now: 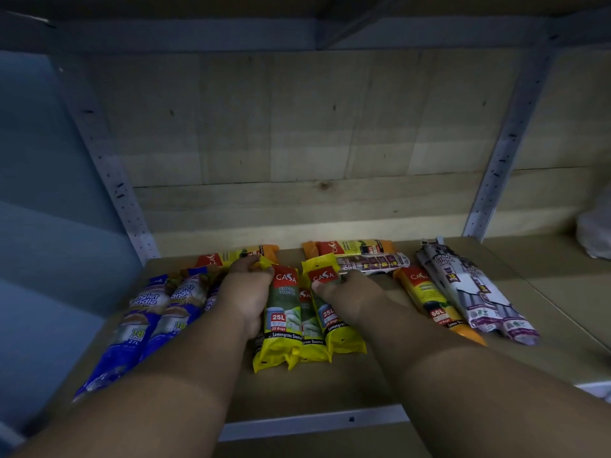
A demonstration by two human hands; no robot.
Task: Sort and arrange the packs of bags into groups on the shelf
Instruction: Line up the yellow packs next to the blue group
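Three yellow 25L packs (284, 322) lie side by side in the middle of the shelf (357, 388). My left hand (246, 289) grips the left pack along its left side, fingers curled over its top end. My right hand (347, 294) rests on the right yellow pack (330, 320), thumb on its red label. Blue packs (155, 312) lie in a row at the left. Orange 60L packs lie at the back (350, 247), back left (231, 256) and right (433, 302). White-purple drawstring packs (469, 285) lie at the far right, one more (373, 262) behind my right hand.
A wooden back panel (297, 143) closes the shelf behind the packs. Perforated metal uprights stand at the left (125, 200) and right (496, 166). A pale bag (595, 233) sits on the neighbouring shelf at the far right. A metal rail (314, 421) runs along the front edge.
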